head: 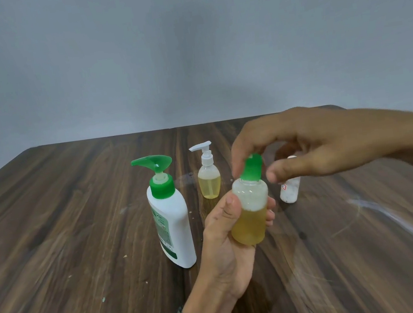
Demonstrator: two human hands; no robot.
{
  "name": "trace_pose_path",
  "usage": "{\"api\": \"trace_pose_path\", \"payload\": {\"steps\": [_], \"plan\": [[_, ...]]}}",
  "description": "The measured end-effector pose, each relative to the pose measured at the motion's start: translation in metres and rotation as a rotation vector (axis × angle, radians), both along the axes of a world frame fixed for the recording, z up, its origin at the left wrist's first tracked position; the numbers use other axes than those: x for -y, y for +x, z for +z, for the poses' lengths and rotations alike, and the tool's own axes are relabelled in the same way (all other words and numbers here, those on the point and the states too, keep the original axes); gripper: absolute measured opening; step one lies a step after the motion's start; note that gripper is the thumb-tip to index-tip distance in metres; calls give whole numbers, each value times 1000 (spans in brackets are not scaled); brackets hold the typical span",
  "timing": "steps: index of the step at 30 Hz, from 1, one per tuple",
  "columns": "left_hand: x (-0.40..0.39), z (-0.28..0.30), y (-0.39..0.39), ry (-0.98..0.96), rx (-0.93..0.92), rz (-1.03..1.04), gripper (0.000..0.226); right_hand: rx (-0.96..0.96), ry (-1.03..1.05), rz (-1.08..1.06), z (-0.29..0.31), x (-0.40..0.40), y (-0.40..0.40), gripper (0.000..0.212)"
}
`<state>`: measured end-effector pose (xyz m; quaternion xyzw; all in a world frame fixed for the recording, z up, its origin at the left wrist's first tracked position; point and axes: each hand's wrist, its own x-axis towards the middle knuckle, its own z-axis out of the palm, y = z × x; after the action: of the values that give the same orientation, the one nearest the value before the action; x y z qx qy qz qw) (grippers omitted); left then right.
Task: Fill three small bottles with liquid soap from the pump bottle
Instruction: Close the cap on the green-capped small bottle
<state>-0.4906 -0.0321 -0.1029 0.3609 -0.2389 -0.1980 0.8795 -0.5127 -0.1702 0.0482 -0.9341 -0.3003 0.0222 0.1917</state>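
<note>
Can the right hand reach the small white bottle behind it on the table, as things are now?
Probably yes. The right hand hovers just in front of the small white bottle, with nothing between them. But its fingers are busy at the green cap of the bottle that the left hand holds, so it must let go first.

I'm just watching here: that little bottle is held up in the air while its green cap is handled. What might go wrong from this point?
1. The left hand holds the small bottle tilted above the table; if the green cap under the right hand isn't tight, soap may leak.
2. The right forearm passes over the white bottle and might knock it down.
3. The pump bottle stands near the left hand, so it might get bumped.
</note>
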Motion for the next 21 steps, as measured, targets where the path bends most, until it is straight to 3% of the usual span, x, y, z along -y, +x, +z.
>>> {"api": "trace_pose_path", "payload": {"steps": [2,3,6,8,10,12,13,14,16,18,19,21], "plan": [[1,0,-1,12,9,-3,52,118,-99,-19,-7,-8,-1,14],[2,-1,-2,21,16,-3,50,200,-159,-25,-9,-10,1,18],[2,-1,-4,36,33,0,49,408,-396,-174,-15,-19,4,74],[1,-1,-3,24,11,-5,52,391,-373,-303,-8,-14,3,93],[0,-1,-1,9,-12,-1,56,192,-112,-219,0,-8,0,78],[-1,-1,1,1,-10,8,56,88,-67,-61,3,-5,0,34],[0,-1,1,6,3,13,55,108,-82,-12,0,-6,0,26],[1,-1,0,16,19,15,53,167,-113,-13,-6,-8,1,24],[3,-2,-2,23,32,11,50,341,-165,-135,-15,-14,6,58],[4,-3,-2,7,31,8,50,401,-148,-309,-12,-15,9,77],[4,-3,-1,-2,27,11,51,350,-98,-296,-10,-11,10,73],[3,-4,2,-15,19,27,54,161,-31,-148,-5,-6,8,39]]}}
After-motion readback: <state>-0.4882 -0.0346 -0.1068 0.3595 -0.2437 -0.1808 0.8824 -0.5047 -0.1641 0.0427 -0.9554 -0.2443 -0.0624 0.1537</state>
